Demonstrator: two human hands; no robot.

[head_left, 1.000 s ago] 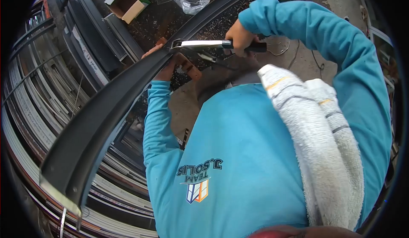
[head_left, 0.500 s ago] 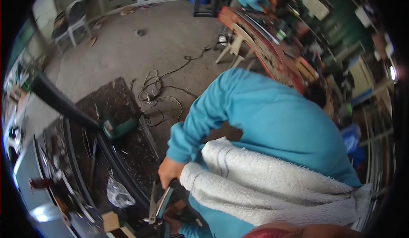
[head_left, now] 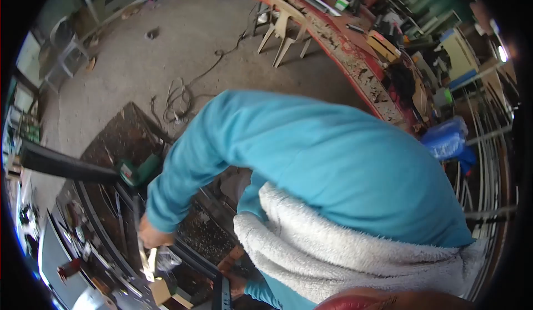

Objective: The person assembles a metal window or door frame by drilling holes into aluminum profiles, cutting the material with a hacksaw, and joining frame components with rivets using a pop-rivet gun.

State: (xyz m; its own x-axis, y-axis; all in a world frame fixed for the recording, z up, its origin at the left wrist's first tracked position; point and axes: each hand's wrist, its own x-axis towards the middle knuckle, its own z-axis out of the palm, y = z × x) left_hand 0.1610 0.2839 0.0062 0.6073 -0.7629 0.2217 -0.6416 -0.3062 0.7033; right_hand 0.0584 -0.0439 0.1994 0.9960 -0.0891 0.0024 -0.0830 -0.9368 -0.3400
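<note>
The turquoise sleeve [head_left: 311, 160] fills the middle of the view, a white towel [head_left: 333, 249] draped below it, seemingly so it stays within reach. At seven o'clock the dark worktop [head_left: 127, 138], littered with shavings, carries a long black profile [head_left: 61, 168] and a green power tool [head_left: 139, 171]. The right hand [head_left: 152, 237] is wrapped round the handles of metal pliers [head_left: 149, 263], nose pointing down. The left hand [head_left: 233, 281], at six o'clock, is mostly hidden; its grip cannot be told.
</note>
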